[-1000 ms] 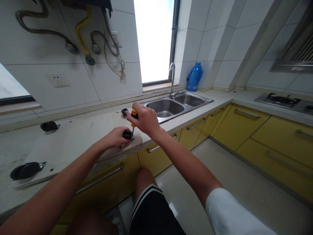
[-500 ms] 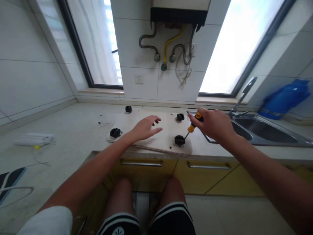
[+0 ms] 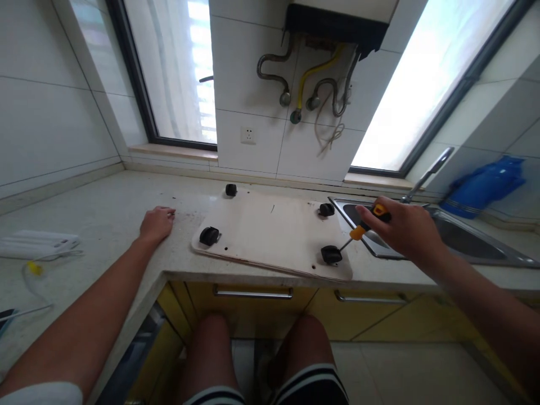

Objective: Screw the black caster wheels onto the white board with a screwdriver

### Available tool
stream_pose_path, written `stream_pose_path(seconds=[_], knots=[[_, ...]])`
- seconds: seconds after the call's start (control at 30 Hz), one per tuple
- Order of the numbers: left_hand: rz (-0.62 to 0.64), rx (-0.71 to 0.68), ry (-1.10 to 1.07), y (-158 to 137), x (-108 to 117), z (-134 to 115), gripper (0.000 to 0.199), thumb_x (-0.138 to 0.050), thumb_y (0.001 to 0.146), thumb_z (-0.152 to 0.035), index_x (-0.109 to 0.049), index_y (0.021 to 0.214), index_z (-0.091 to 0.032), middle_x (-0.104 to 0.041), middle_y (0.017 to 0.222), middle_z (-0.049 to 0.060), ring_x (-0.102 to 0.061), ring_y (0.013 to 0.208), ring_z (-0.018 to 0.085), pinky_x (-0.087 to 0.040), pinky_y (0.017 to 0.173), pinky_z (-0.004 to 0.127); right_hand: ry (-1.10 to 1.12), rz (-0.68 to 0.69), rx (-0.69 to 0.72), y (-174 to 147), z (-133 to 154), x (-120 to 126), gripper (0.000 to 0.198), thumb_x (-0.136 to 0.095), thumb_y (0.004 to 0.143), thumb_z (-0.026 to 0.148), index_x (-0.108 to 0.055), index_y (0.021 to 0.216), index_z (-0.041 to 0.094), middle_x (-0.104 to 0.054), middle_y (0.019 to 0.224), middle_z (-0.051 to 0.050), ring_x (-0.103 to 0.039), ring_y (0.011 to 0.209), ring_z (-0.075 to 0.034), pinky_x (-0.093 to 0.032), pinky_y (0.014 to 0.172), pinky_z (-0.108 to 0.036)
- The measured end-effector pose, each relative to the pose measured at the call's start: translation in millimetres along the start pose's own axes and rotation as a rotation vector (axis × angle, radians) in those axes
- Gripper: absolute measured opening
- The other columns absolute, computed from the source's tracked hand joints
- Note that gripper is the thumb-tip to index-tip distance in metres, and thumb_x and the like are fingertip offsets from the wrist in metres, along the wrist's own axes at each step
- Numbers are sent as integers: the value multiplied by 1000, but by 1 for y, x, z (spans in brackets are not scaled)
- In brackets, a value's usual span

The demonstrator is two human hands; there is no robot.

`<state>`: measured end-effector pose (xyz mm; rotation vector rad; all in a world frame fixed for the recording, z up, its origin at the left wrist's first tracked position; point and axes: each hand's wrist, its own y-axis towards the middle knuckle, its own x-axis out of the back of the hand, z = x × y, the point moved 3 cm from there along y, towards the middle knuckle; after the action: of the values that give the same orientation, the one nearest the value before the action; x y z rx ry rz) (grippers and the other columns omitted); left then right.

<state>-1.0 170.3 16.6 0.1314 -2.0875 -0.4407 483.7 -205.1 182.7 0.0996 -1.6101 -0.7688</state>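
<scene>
My right hand (image 3: 407, 228) grips a yellow-and-black screwdriver (image 3: 358, 232), its shaft slanting down to the base of the near right black caster (image 3: 331, 254). That caster sits on a pale wooden board (image 3: 270, 236) with rounded corners. Other casters stand at its near left (image 3: 209, 235), far left (image 3: 230, 190) and far right (image 3: 326, 210) corners. Left of the board, my left hand (image 3: 157, 226) rests on the counter with fingers curled together; a tiny dark bit shows at the fingertips, too small to name.
A steel sink (image 3: 459, 239) with a tap (image 3: 432, 171) lies to the right, beside a blue bag-like item (image 3: 489, 185). White power strips or similar (image 3: 40, 243) with a cable sit at left. Yellow drawers (image 3: 253, 309) are below the counter. Hoses (image 3: 304, 79) hang above.
My left hand has moved from above the board leftward to the counter, and its fingers have closed. My right hand keeps the screwdriver at the same caster. The view has shifted and tilted.
</scene>
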Motion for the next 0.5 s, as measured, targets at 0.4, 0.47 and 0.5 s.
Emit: stream_pose_path(seconds=[0.4,0.47,0.5], knots=[[20,-12,149,1,-10,19,23,-56,89,-38,-70,80,-22,-55,75,4,-52,71,24,-59,90,49,44,-29,31,2,24,-4,52,-51,102,70,-44,77,25,-55,65,-2,-38,58,-15,-25,63,-32],[9,-39,205,2,-11,21,25,-54,88,-42,-68,81,-23,-51,73,3,-47,70,24,-58,85,44,55,-31,37,1,27,-5,51,-53,103,68,-43,78,25,-54,65,-1,-35,58,-14,-25,64,-32],[11,-50,243,2,-11,22,27,-52,89,-44,-68,82,-23,-52,73,4,-47,71,24,-56,83,42,62,-32,39,1,28,-4,50,-54,103,67,-43,78,25,-53,65,-1,-33,59,-14,-24,64,-33]])
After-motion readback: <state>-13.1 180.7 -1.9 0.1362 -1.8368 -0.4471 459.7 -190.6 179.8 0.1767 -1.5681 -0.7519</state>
